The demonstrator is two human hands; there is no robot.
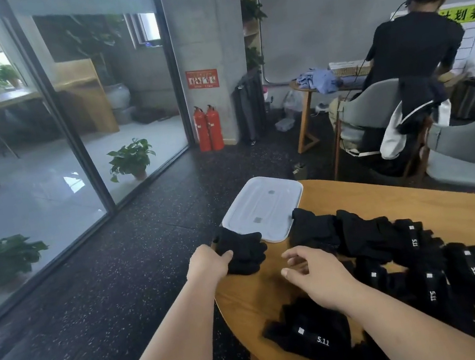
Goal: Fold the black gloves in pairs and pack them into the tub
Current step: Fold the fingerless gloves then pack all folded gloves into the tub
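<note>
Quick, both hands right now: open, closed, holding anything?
Left hand: closed on a folded black fabric glove bundle at the round wooden table's edge.
Right hand: open, fingers spread, holding nothing.

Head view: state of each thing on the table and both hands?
Left hand: grip on folded glove pair at table edge.
Right hand: open, hovering, empty.
White tub: closed, lid on.
Loose gloves: spread on the table, unpacked.
Near glove: lying flat, label up.
</note>
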